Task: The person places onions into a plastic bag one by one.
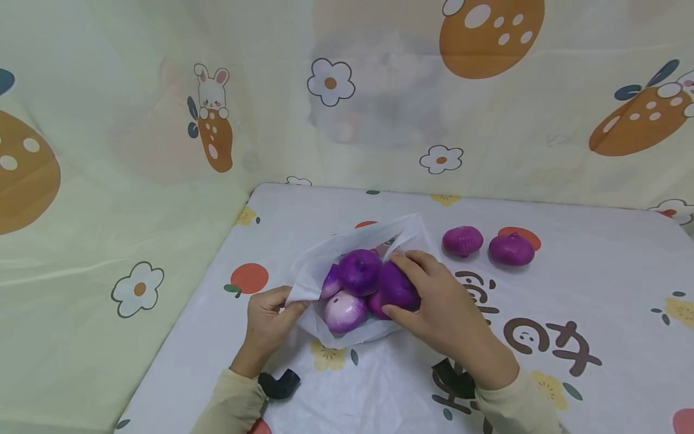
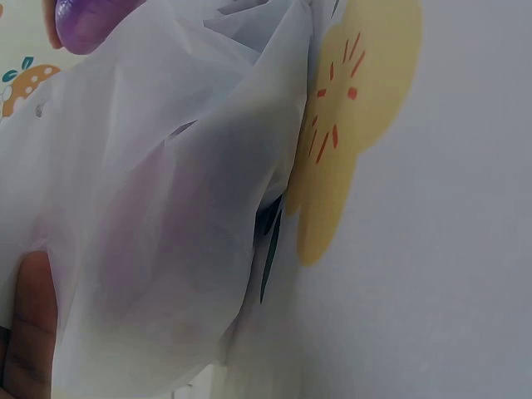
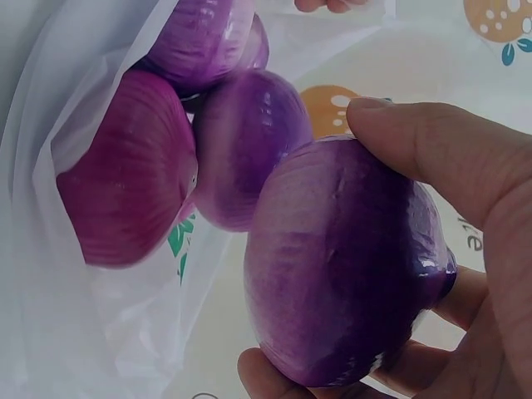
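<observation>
A white translucent plastic bag (image 1: pixel 325 250) lies on the table with its mouth spread, and several purple onions (image 1: pixel 360 272) sit inside it. My left hand (image 1: pixel 269 322) pinches the bag's left rim between thumb and fingers. In the left wrist view the bag (image 2: pixel 158 249) covers most of the onions. My right hand (image 1: pixel 441 304) grips a purple onion (image 1: pixel 398 286) at the bag's right side. The right wrist view shows this onion (image 3: pixel 341 258) between thumb and fingers, beside the onions in the bag. One onion (image 1: pixel 345 311) in front is paler, partly white.
Two more purple onions, one (image 1: pixel 462 241) and another (image 1: pixel 512 249), lie on the table right of the bag. A patterned white cloth (image 1: pixel 596 271) covers the table. Patterned curtains (image 1: pixel 379 120) stand behind and to the left. Dark bands (image 1: pixel 279 384) sit by the wrists.
</observation>
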{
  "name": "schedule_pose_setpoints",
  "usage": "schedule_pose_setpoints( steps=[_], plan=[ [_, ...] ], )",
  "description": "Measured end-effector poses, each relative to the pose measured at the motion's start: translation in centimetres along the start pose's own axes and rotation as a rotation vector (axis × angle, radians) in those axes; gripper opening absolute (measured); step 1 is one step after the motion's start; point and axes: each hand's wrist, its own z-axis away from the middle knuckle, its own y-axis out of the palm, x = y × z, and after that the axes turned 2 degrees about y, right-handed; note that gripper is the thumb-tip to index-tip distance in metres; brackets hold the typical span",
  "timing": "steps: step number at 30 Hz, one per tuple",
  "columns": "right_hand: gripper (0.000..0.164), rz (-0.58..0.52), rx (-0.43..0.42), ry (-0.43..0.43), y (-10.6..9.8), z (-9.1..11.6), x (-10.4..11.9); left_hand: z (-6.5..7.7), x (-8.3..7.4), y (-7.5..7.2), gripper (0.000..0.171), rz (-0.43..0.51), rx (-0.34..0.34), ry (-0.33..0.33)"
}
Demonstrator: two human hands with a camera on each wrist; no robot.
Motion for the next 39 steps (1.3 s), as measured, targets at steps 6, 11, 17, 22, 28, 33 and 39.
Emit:
schedule_pose_setpoints(
  steps=[6,11,17,22,28,33,39],
  plan=[
    [0.075,-0.003,-0.024,-0.053,0.5,-0.1,0.2,-0.1,-0.1,0.1,0.014,-0.01,-0.009,0.007],
    [0.076,-0.013,-0.018,-0.054,0.8,-0.1,0.5,0.0,-0.2,0.1,0.014,-0.01,-0.014,0.01],
    [0.075,-0.003,-0.007,-0.048,1.0,-0.3,1.4,-0.1,-0.2,0.0,0.013,-0.005,-0.013,0.008],
    [0.076,0.003,-0.002,-0.06,1.2,-0.4,1.9,-0.1,-0.3,0.0,0.014,0.011,-0.005,0.008],
    [0.077,-0.005,0.001,-0.069,1.5,-0.6,2.4,-0.2,-0.4,0.0,0.014,0.003,-0.008,0.005],
    [0.076,-0.016,0.007,-0.07,1.6,-0.8,3.0,-0.2,-0.4,0.0,0.013,0.0,-0.011,0.003],
    [0.074,-0.017,-0.018,-0.095,1.7,-1.1,3.7,-0.1,-0.4,0.0,0.015,0.013,-0.008,0.003]
  ],
)
